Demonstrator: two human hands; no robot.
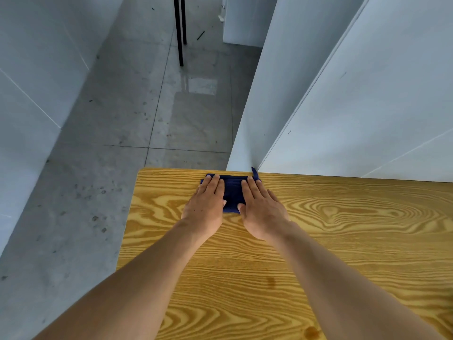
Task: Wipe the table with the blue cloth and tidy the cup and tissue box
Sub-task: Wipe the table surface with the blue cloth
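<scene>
A folded dark blue cloth (pixel 232 193) lies near the far edge of the wooden table (pixel 348 244), toward its left corner. Both of my hands press flat on it, fingers straight and pointing away from me. My left hand (pixel 208 203) covers the cloth's left part and my right hand (pixel 261 208) covers its right part. A strip of cloth shows between them, and a small corner sticks up at the far right. Neither a cup nor a tissue box is in view.
White wall panels (pixel 355 106) stand right behind the table's far edge on the right. Grey tiled floor (pixel 147 119) lies beyond and to the left of the table. Black furniture legs (pixel 180 30) stand on the floor far ahead. Two small dark stains mark the table near me.
</scene>
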